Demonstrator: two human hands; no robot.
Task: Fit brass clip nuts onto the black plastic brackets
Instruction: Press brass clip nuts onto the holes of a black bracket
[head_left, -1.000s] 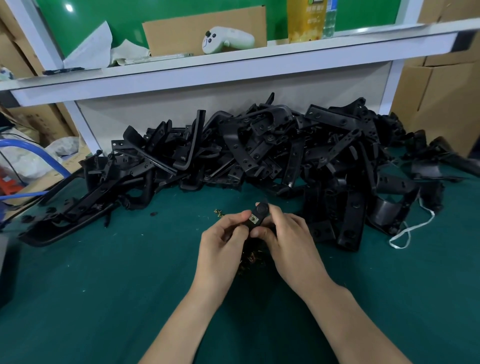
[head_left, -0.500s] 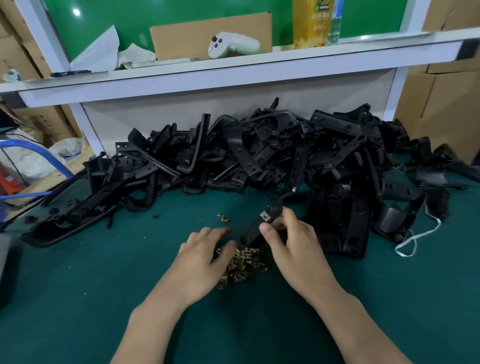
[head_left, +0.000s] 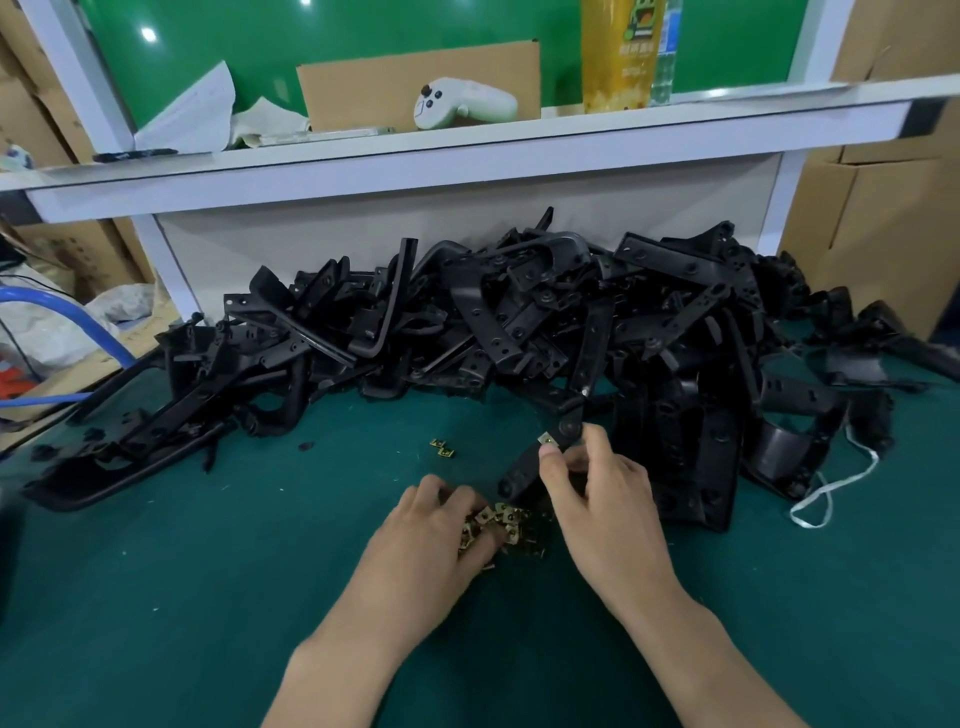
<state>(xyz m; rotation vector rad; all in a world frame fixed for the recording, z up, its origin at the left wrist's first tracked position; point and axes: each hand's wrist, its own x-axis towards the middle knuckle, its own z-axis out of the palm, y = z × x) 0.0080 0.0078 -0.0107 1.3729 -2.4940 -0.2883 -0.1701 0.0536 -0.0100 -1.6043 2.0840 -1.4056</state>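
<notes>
Brass clip nuts (head_left: 506, 519) are lying heaped on the desk (head_left: 208, 597); the left grip (head_left: 431, 530) is digging among them, pinching one or not I cannot tell. The right grip (head_left: 597, 499) is clasping a black bracket (head_left: 524, 462) just beside, probably needing the next nut aligned to its edge.

Green felt tabletop (head_left: 156, 597), white shelf (head_left: 467, 150) above (green panel (head_left: 363, 31) behind), cardboard boxes (head_left: 883, 234) right

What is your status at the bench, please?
Right hand grips bracket, one clip nut fitted. Left hand on nut pile. Bracket heap close behind.
</notes>
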